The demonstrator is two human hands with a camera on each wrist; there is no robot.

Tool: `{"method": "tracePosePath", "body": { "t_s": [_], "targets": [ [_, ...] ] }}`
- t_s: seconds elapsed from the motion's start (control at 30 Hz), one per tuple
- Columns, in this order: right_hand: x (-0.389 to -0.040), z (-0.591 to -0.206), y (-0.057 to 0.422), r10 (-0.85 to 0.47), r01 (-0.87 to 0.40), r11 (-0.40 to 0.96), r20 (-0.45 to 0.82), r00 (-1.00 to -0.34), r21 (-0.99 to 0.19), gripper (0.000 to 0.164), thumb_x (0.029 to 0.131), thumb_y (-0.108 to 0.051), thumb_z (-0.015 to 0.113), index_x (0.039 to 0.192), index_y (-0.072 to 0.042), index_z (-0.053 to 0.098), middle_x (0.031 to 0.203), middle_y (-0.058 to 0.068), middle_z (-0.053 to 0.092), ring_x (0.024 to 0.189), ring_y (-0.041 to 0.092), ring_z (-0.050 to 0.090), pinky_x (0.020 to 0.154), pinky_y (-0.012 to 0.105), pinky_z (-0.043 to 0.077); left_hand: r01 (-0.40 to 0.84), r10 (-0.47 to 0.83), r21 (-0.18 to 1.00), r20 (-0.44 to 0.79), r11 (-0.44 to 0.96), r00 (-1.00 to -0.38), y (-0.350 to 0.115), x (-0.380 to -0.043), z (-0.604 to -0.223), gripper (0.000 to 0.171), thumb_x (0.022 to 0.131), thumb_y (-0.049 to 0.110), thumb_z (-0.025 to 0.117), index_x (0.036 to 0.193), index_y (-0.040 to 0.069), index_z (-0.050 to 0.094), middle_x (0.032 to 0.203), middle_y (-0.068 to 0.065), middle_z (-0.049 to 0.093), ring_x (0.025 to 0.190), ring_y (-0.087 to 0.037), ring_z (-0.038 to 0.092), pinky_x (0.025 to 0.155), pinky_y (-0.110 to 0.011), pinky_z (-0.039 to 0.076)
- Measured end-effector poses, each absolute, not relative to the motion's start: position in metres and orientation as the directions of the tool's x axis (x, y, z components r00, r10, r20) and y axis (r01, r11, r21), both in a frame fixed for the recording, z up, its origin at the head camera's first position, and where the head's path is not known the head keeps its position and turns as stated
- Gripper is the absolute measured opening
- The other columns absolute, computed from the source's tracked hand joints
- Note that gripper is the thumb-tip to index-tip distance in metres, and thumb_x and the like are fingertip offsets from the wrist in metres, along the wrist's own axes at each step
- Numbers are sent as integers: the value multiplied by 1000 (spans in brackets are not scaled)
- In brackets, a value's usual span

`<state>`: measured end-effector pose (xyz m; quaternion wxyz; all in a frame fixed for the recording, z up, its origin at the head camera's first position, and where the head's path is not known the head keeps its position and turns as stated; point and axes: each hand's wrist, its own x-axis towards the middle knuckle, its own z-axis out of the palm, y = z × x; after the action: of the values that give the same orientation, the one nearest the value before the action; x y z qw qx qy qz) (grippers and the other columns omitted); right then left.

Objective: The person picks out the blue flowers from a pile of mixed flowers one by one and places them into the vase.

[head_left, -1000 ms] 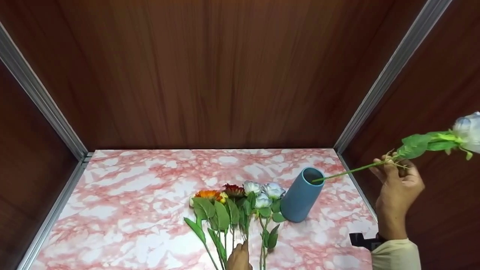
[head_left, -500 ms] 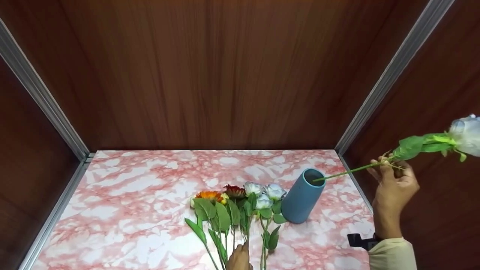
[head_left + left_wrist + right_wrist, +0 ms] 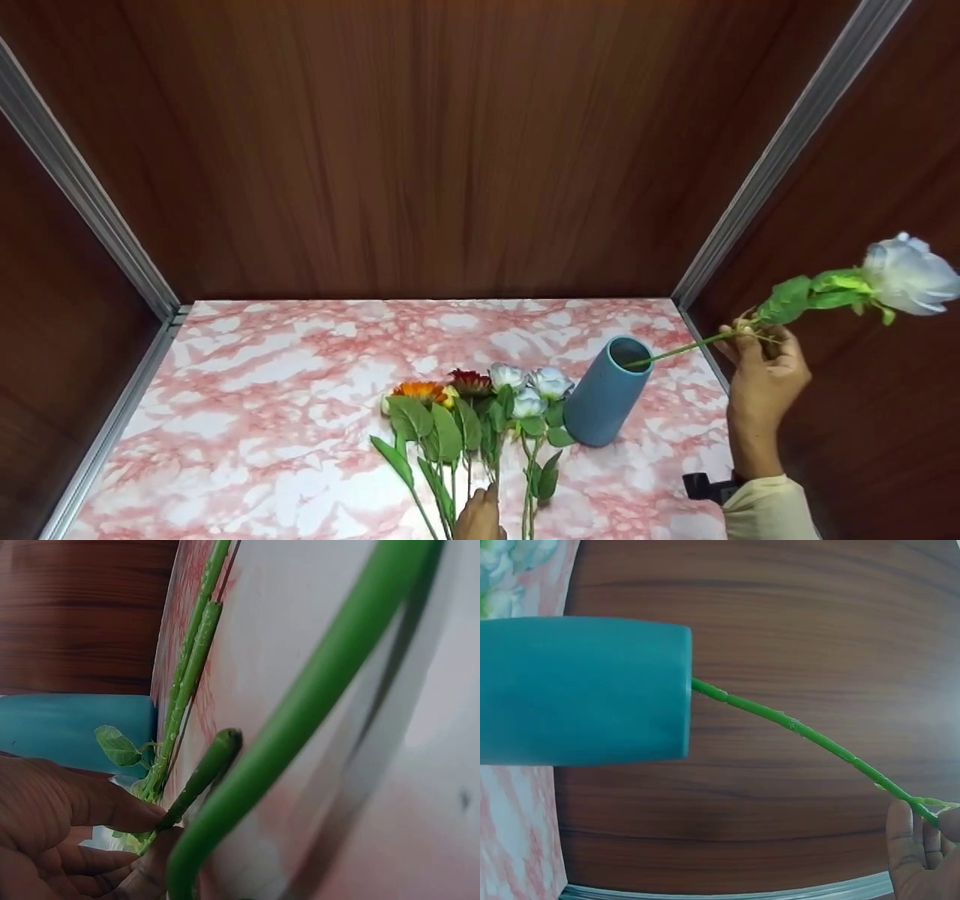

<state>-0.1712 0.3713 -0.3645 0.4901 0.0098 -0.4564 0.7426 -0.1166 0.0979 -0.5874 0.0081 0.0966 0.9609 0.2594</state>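
At the right, my right hand (image 3: pixel 769 375) pinches the green stem of a pale white rose (image 3: pixel 911 274) between thumb and fingers. The stem slants down leftward, its lower end inside the mouth of a blue vase (image 3: pixel 604 397) standing upright. In the right wrist view the stem (image 3: pixel 802 729) enters past the vase's rim. At the bottom middle, my left hand (image 3: pixel 480 516) is among flowers lying on the table. The left wrist view shows its thumb and fingers pinching a green flower stem (image 3: pixel 206 772); which bloom it belongs to is hidden.
Left of the vase lie an orange flower (image 3: pixel 420 391), a dark red flower (image 3: pixel 471 382) and several white roses (image 3: pixel 550 382), with leafy stems toward me. They rest on a pink-and-white marbled table (image 3: pixel 247 420). Brown wood-look panels (image 3: pixel 420 150) enclose the back and sides.
My right hand has moved left and slightly down toward the vase, bringing the white rose fully into view, and the stem goes deeper into the vase. My left hand stays in place.
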Motion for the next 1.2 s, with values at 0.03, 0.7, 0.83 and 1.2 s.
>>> {"method": "tracePosePath", "body": {
  "t_s": [0.03,0.7,0.83,1.2],
  "targets": [
    [-172,-366,370,717,-728,-96,460,-523,-679,23,76,14,60,97,20,52,81,24,60,66,26,64,61,32,51,190,223,543,4,818,-975,93,-121,-596,49,61,-6,70,108,-5,55,84,-14,54,75,-29,56,63,-38,47],
    [-182,-390,355,662,-593,79,487,-570,-801,15,80,9,57,94,14,55,82,19,60,69,18,64,61,27,51,162,256,609,-70,776,-964,89,-128,-602,51,61,-5,71,109,-6,55,83,-11,53,73,-28,56,60,-39,46],
    [-180,-389,348,650,-558,100,479,-590,-824,16,81,10,56,95,17,54,82,21,60,69,18,64,62,27,51,138,266,625,-117,769,-957,88,-129,-602,50,64,-4,70,111,-6,54,82,-9,52,74,-27,56,61,-40,46],
    [-179,-398,336,621,-439,291,517,-589,-850,15,79,11,57,92,18,55,78,15,62,67,14,61,61,21,50,222,277,608,3,763,-961,87,-127,-606,52,58,-3,74,107,-6,56,80,-9,52,70,-28,56,60,-37,47]
  ]
}}
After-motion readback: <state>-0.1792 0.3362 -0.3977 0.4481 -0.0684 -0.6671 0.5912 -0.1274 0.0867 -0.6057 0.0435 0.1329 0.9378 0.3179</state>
